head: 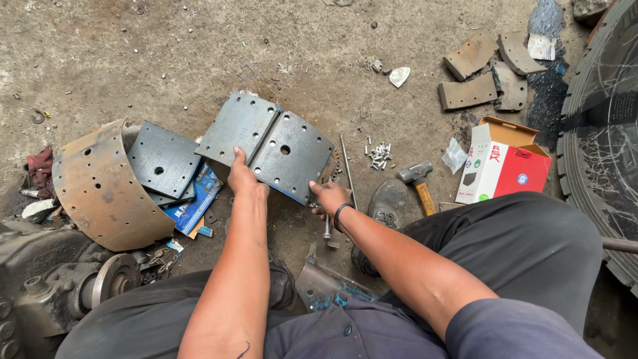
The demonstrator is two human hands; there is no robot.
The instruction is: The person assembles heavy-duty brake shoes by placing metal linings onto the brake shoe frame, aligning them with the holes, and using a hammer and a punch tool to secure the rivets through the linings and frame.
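Observation:
Two grey curved brake linings (pixel 266 141) with drilled holes lie side by side on a brake shoe in front of me. My left hand (pixel 242 177) presses down on their near edge, thumb on the seam between them. My right hand (pixel 327 198), with a dark band at the wrist, grips the right lining's near corner. A thin metal rod (pixel 347 169) lies on the ground just right of that hand, and a short punch (pixel 327 229) stands below it.
A rusty bare brake shoe (pixel 100 189) and more linings (pixel 161 159) lie at left. Small rivets (pixel 379 155), a hammer (pixel 419 181) and a red-and-white box (pixel 502 163) are at right. Worn old linings (pixel 469 73) lie beyond. A tyre (pixel 601 146) fills the right edge.

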